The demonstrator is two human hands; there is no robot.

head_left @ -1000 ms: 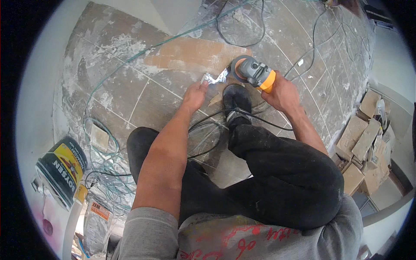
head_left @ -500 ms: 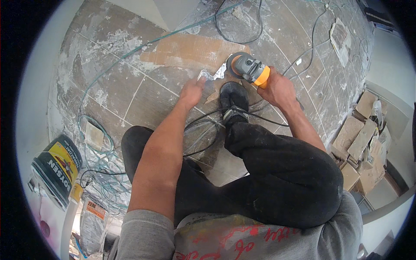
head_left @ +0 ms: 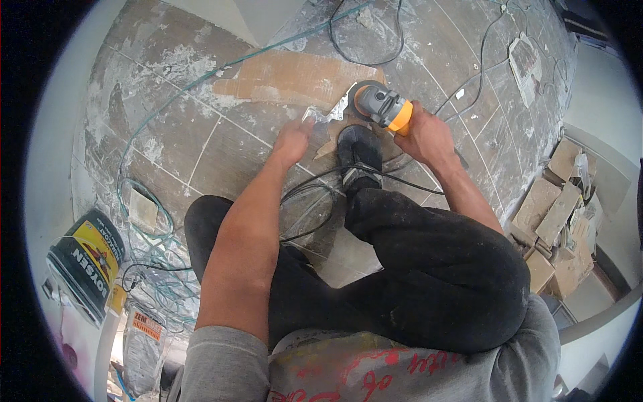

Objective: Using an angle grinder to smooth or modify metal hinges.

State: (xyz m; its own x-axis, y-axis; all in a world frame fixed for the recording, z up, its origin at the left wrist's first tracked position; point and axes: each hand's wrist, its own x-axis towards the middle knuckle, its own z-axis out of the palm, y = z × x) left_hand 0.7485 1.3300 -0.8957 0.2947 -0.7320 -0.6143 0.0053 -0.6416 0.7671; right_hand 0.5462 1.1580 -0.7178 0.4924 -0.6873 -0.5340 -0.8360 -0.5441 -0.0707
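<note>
Where the wall [head_left: 57, 154] curves down at the far left, a dark paint bucket [head_left: 84, 261] with a yellow label stands near the tiled floor [head_left: 234, 153], which is smeared with whitish residue. Just below it is a grey plastic sack [head_left: 140, 365] with an orange printed patch. Beside these, a teal cord [head_left: 216, 70] lies in loose tangles, then runs up and across the tiles, passing above a flat brown cardboard sheet [head_left: 281, 79].

The left hand [head_left: 293, 142] is closed on the near end of a bent, shiny metal strip [head_left: 333, 114] (it seems to have small holes toward its far end), the fingers pinching it. The strip reaches rightward over the cardboard's lower edge to the grinder's disc; whether the two actually touch is too fine to tell. Just below the disc, a dark shoe [head_left: 360, 149] is planted on the floor, with a black cable [head_left: 405, 182] running past its ankle.

The angle grinder [head_left: 382, 106], grey at the head and orange on the body, is gripped firmly by the right hand [head_left: 426, 137], fingers wrapped around it. Farther right lie a sheet of paper [head_left: 526, 70] and, against the wall, a heap of cardboard boxes [head_left: 559, 208].
</note>
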